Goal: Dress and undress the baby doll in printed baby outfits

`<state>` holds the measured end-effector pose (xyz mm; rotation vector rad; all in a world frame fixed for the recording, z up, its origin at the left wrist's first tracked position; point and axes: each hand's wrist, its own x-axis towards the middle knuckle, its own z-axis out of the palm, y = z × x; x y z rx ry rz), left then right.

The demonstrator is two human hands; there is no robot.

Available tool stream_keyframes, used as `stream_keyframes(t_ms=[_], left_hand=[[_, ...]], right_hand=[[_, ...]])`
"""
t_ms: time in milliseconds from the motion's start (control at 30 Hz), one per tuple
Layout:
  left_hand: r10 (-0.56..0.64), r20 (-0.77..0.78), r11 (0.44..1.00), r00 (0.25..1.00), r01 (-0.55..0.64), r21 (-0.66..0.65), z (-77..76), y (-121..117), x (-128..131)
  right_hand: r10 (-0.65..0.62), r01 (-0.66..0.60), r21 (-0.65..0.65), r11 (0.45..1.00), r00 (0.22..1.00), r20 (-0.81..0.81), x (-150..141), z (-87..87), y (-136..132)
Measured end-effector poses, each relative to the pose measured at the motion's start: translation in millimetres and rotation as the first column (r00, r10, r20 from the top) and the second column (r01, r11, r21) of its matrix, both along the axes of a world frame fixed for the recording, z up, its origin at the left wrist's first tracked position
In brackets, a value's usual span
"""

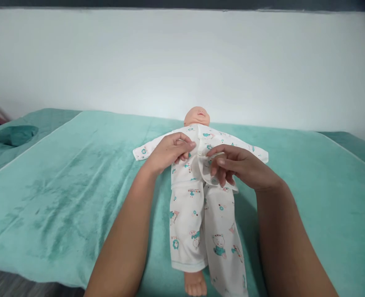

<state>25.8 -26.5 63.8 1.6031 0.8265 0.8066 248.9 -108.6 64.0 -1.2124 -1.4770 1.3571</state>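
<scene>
A baby doll (197, 116) lies on its back, dressed in a white printed shirt (197, 131) and matching trousers (188, 222). The shirt's front placket runs down the chest, and its lower flap on the right side hangs apart from the other. My left hand (173, 150) is at the left of the placket, thumb and forefinger pinched together; what they hold, if anything, is hidden. Over the right side of the shirt, my right hand (236, 165) has its fingers loosely bent and apart. One bare foot (195, 284) sticks out of the left trouser leg; the other foot is not visible.
A green plush sheet (77, 185) covers the bed under the doll, with creases at the left. Behind it rises a white wall (182, 62). Bunched green cloth (12, 136) lies at the far left. Dark floor (24, 284) shows at the lower left.
</scene>
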Motion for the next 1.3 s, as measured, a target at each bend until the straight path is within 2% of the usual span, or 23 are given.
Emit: stream_keyframes(t_ms=[100,167,267,367,467,533,567,600,633,667,700,733,767,833,900,933,1000,1067,1167,1233,1267,1300], left_hand=[[0.233,-0.042,0.963,0.972,-0.225,0.150,-17.0,3.2,-1.8],[0.313,-0.079,0.931,0.946,-0.290,0.223,-28.6,1.3,-4.9],[0.349,-0.178,0.923,0.920,-0.304,0.237,-40.7,-11.0,-11.4],[0.319,-0.262,0.936,0.911,-0.259,0.237,-47.5,-27.9,-17.6],[0.324,-0.299,0.934,0.898,-0.253,0.253,-53.3,-36.8,-25.7],[0.400,-0.341,0.903,0.851,-0.302,0.305,-57.8,-34.8,-35.3],[0.467,-0.365,0.867,0.805,-0.335,0.370,-60.1,-31.5,-41.9],[0.554,-0.387,0.808,0.738,-0.363,0.464,-62.3,-27.2,-49.4],[0.644,-0.404,0.732,0.650,-0.371,0.571,-64.4,-22.1,-57.4],[0.724,-0.415,0.654,0.551,-0.356,0.668,-66.1,-16.5,-65.5],[0.780,-0.427,0.592,0.457,-0.321,0.739,-67.6,-10.9,-73.1],[0.811,-0.446,0.560,0.379,-0.280,0.780,-68.6,-5.4,-79.9],[0.819,-0.476,0.556,0.321,-0.238,0.796,-69.2,-0.3,-85.6],[0.795,-0.542,0.593,0.272,-0.162,0.789,-69.4,8.8,-93.9],[0.771,-0.577,0.617,0.271,-0.091,0.782,-68.8,16.5,-99.7],[0.766,-0.582,0.619,0.274,-0.069,0.782,-68.4,20.1,-102.3],[0.768,-0.580,0.617,0.271,-0.074,0.783,-68.1,27.1,-107.6],[0.773,-0.581,0.622,0.256,-0.123,0.774,-68.7,33.5,-112.3],[0.787,-0.574,0.614,0.227,-0.208,0.761,-71.2,38.6,-115.7],[0.817,-0.533,0.575,0.220,-0.249,0.779,-72.9,35.7,-114.5],[0.837,-0.500,0.546,0.223,-0.262,0.796,-73.5,31.5,-112.6],[0.854,-0.464,0.516,0.236,-0.268,0.813,-74.0,25.3,-110.0]], right_hand=[[-0.229,0.237,0.060,0.970,0.966,-0.121,15.5,-14.4,3.7],[-0.319,0.326,0.043,0.944,0.940,-0.119,22.2,-26.2,7.0],[-0.277,0.277,-0.034,0.960,0.961,-0.004,24.9,-41.9,6.2],[-0.214,0.222,-0.082,0.972,0.972,0.102,21.9,-52.8,-2.6],[-0.147,0.160,-0.074,0.984,0.977,0.155,23.5,-60.9,-12.0],[-0.189,0.200,-0.033,0.979,0.958,0.214,34.0,-66.5,-15.5],[-0.281,0.289,0.014,0.957,0.917,0.285,43.0,-69.6,-16.4],[-0.419,0.417,0.091,0.904,0.825,0.379,54.2,-73.1,-16.8],[-0.568,0.548,0.194,0.813,0.674,0.472,67.2,-76.9,-16.6],[-0.690,0.646,0.316,0.695,0.476,0.545,81.0,-80.9,-15.9],[-0.749,0.691,0.406,0.598,0.301,0.591,94.6,-84.8,-14.7],[-0.750,0.695,0.451,0.560,0.195,0.632,107.1,-88.4,-12.8],[-0.724,0.682,0.465,0.565,0.139,0.676,117.8,-91.5,-10.3],[-0.640,0.636,0.429,0.641,0.136,0.756,133.0,-96.1,-3.7],[-0.598,0.599,0.404,0.692,0.162,0.785,141.9,-98.5,4.1],[-0.611,0.599,0.414,0.686,0.165,0.774,145.4,-99.2,7.9],[-0.668,0.629,0.449,0.634,0.152,0.729,151.8,-100.1,14.3],[-0.695,0.668,0.454,0.590,0.134,0.706,156.8,-100.1,18.1],[-0.720,0.672,0.490,0.555,0.093,0.687,155.1,-97.0,17.5],[-0.797,0.628,0.596,0.500,0.064,0.601,144.4,-92.9,12.4],[-0.834,0.595,0.646,0.477,0.077,0.546,135.8,-90.8,8.2],[-0.857,0.565,0.673,0.477,0.128,0.500,125.3,-89.0,2.8]])
